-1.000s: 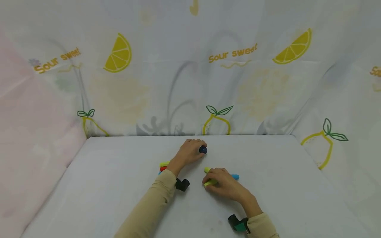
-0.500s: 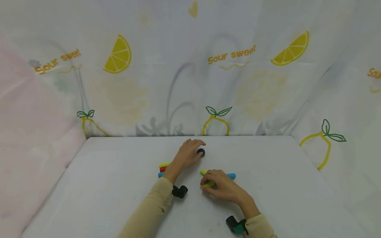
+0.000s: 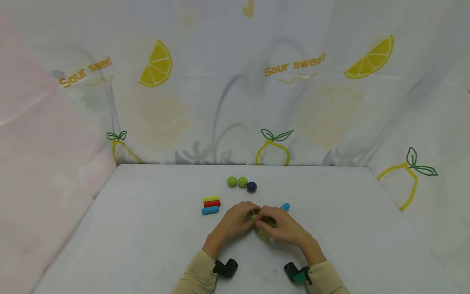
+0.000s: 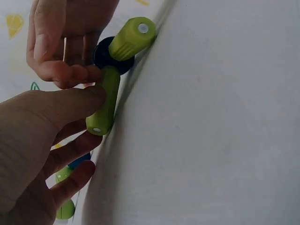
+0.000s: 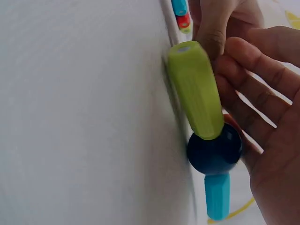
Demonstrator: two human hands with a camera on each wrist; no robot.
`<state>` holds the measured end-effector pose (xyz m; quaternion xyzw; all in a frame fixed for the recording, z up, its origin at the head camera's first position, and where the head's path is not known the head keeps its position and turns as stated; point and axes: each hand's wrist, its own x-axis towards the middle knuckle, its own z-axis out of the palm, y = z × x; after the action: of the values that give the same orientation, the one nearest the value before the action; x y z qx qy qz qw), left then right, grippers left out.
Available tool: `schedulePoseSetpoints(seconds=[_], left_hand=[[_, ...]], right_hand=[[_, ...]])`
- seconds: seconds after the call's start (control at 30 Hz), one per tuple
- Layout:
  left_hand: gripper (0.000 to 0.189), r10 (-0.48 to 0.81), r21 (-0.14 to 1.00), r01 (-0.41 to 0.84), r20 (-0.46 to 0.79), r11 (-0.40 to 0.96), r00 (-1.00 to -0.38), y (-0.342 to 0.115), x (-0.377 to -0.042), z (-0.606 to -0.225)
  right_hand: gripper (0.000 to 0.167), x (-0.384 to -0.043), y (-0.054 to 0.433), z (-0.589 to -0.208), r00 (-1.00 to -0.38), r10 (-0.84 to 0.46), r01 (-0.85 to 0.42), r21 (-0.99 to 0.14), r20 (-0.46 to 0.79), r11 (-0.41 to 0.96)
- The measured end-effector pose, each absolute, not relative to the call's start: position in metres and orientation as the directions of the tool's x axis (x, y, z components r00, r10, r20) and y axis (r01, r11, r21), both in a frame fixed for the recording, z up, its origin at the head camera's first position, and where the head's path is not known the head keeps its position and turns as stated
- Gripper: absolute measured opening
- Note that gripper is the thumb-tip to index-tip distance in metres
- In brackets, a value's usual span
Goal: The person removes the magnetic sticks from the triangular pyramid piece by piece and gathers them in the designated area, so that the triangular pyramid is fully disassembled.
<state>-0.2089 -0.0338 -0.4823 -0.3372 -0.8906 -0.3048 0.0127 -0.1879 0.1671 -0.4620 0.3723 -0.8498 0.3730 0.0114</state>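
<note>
Near the table's middle is a joined piece: a dark blue ball (image 5: 215, 152) with a green rod (image 5: 197, 91) and a light blue rod (image 5: 218, 197) on it. At the ball, a second green rod (image 4: 104, 105) is pinched between the thumb and fingers of my left hand (image 3: 236, 220). My right hand (image 3: 284, 228) arches over the piece. Its relaxed fingers (image 5: 253, 86) are beside the ball and rod, thumb apart from them; whether they touch is unclear. In the head view both hands partly hide the piece.
Left of the hands lie a yellow-green rod (image 3: 211, 199), a red rod (image 3: 212, 203) and a blue rod (image 3: 210, 210). Behind are two green balls (image 3: 232, 181) and a dark blue ball (image 3: 251, 187). A printed cloth (image 3: 220, 102) stands behind the white table (image 3: 147, 237).
My left hand has left the dark blue ball at the back and come down beside my right hand, onto a green rod. The two green balls and the loose rods are now uncovered.
</note>
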Motion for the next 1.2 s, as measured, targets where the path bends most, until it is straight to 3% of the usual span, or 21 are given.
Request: schedulePoseSetpoints(seconds=[0.1,0.23,0.33,0.4,0.67,0.83,1.0,1.2], left_hand=[[0.022,0.560,0.557,0.582,0.234,0.592,-0.794,-0.032,-0.202,-0.482],[0.020,0.533,0.598,0.541,0.214,0.591,-0.819,-0.030,-0.196,-0.478],[0.019,0.515,0.620,0.507,0.188,0.598,-0.837,-0.026,-0.193,-0.476],[0.019,0.512,0.620,0.494,0.169,0.609,-0.843,-0.024,-0.192,-0.474],[0.018,0.553,0.594,0.497,0.101,0.633,-0.827,-0.032,-0.190,-0.469],[0.018,0.606,0.594,0.519,0.065,0.615,-0.793,-0.045,-0.194,-0.467],[0.019,0.640,0.615,0.539,0.072,0.575,-0.765,-0.050,-0.195,-0.468],[0.018,0.645,0.630,0.540,0.080,0.558,-0.760,-0.047,-0.196,-0.470]], right_hand=[[0.009,-0.189,0.177,-0.453,-0.779,-0.556,-0.597,-0.616,0.292,0.514],[0.024,-0.183,0.193,-0.435,-0.901,-0.433,-0.352,-0.629,0.026,0.693],[0.037,-0.177,0.197,-0.429,-0.892,-0.401,-0.216,-0.582,-0.209,0.784],[0.039,-0.174,0.194,-0.429,-0.876,-0.403,-0.200,-0.558,-0.266,0.805],[0.018,-0.173,0.192,-0.431,-0.890,-0.359,-0.166,-0.534,-0.281,0.829],[0.011,-0.180,0.205,-0.432,-0.893,-0.396,-0.223,-0.556,-0.212,0.801],[0.015,-0.185,0.212,-0.438,-0.865,-0.489,-0.333,-0.602,-0.111,0.726],[0.033,-0.188,0.201,-0.447,-0.849,-0.524,-0.351,-0.668,-0.067,0.656]])
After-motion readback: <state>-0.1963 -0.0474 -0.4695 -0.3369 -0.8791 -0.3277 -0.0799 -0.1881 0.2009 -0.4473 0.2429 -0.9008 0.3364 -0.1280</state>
